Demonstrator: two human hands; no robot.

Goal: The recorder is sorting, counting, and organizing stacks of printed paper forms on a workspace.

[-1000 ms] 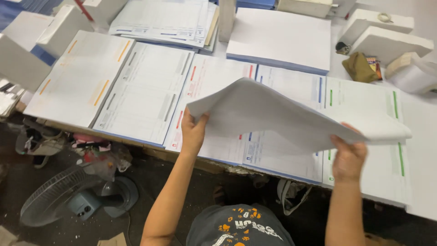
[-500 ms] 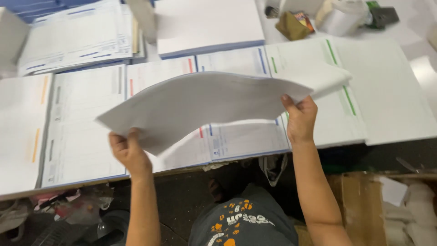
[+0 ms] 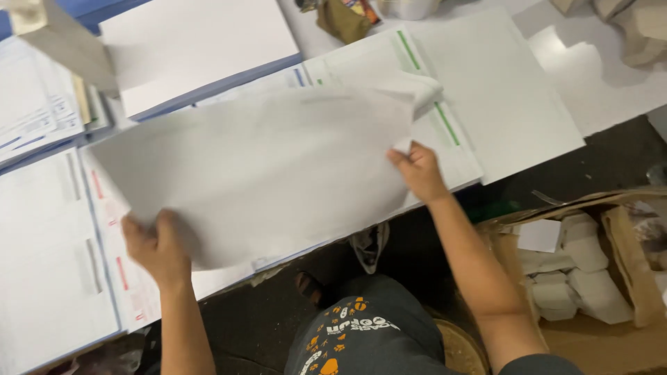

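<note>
I hold a big white sheaf of paper (image 3: 271,163) above the table, its blank underside facing me. My left hand (image 3: 158,248) grips its lower left corner and my right hand (image 3: 419,169) grips its right edge. Under it lie printed form stacks side by side on the white table (image 3: 604,83): one with red marks (image 3: 114,229), one with blue marks (image 3: 295,75) and one with green stripes (image 3: 445,118). The sheaf hides most of the middle stacks.
A thick blank white stack (image 3: 198,45) with a blue edge lies at the back. An open cardboard box (image 3: 590,278) with white bundles stands on the dark floor at lower right. Crumpled brown wrapping (image 3: 344,17) sits at the table's far side.
The view has swung to the right and both hands have carried the sheaf along the table. The sheaf now hangs flatter, over the blue and green stacks.
</note>
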